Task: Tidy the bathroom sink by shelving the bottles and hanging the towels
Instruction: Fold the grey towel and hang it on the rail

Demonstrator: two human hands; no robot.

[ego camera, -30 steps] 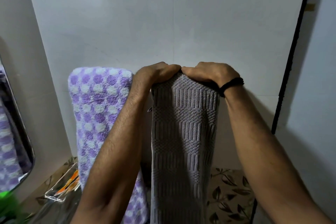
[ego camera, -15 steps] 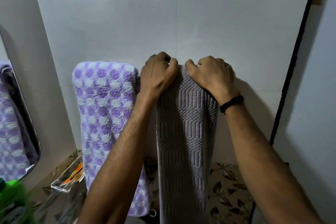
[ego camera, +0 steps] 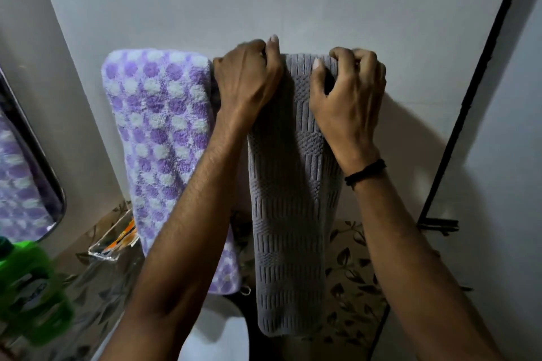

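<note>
Hanging step: the left hand (ego camera: 246,79) and right hand (ego camera: 349,88) both curl over the top fold of the grey towel (ego camera: 290,214), which is draped just beside the purple towel (ego camera: 158,132). The next move likely calls for evening its 2 halves, then letting go.

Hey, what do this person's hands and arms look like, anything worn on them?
The left forearm and right forearm are bare, no sleeves in view. The right hand has a black cord band at its wrist; the left hand wears nothing visible. No rings or watch show.
</note>
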